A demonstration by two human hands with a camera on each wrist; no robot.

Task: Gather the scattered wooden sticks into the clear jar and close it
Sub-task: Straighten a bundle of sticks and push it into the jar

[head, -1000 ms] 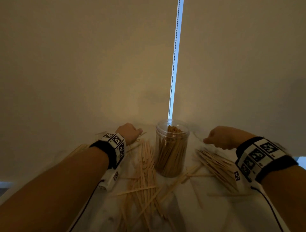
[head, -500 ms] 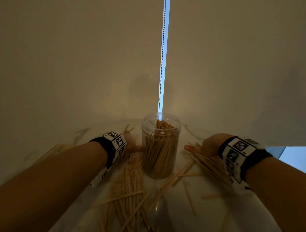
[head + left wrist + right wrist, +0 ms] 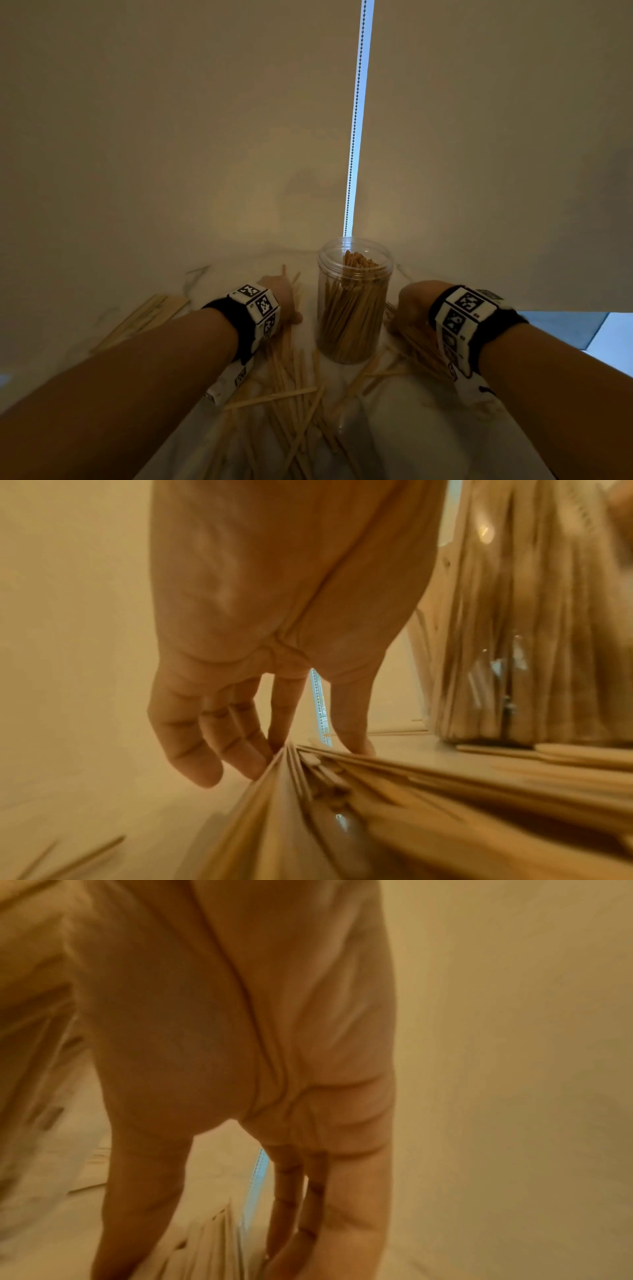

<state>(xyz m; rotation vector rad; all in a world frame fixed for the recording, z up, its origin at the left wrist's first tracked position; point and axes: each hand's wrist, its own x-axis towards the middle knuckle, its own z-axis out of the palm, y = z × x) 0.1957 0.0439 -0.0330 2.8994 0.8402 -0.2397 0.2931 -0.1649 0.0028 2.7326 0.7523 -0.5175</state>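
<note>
- Right now the clear jar stands upright on the white desk, in the middle, between the two hands. It has no lid on.
- Inside the jar many wooden sticks stand on end and fill most of it. Their tips sit a little below the rim.
- More loose sticks lie flat on the desk, in front of the jar and to its left. Another pile of sticks lies just right of the jar.
- The left hand is just left of the jar, down on the loose sticks. The left wrist view shows what the head view cannot: the fingers are fairly straight and point down, and their tips touch the ends of a bunch of sticks. The thumb touches the other side of the bunch. The jar wall is close on the right in that view.
- The right hand is just right of the jar, over the right pile. The right wrist view is blurry. It shows long, straight fingers and the thumb reaching down on both sides of some sticks. I cannot tell if they grip them yet.
- Both wrists wear black bands with black-and-white square patterns.
- A flat bundle of pale sticks lies far to the left.
- Behind the jar hangs a plain blind with a bead chain.
</note>
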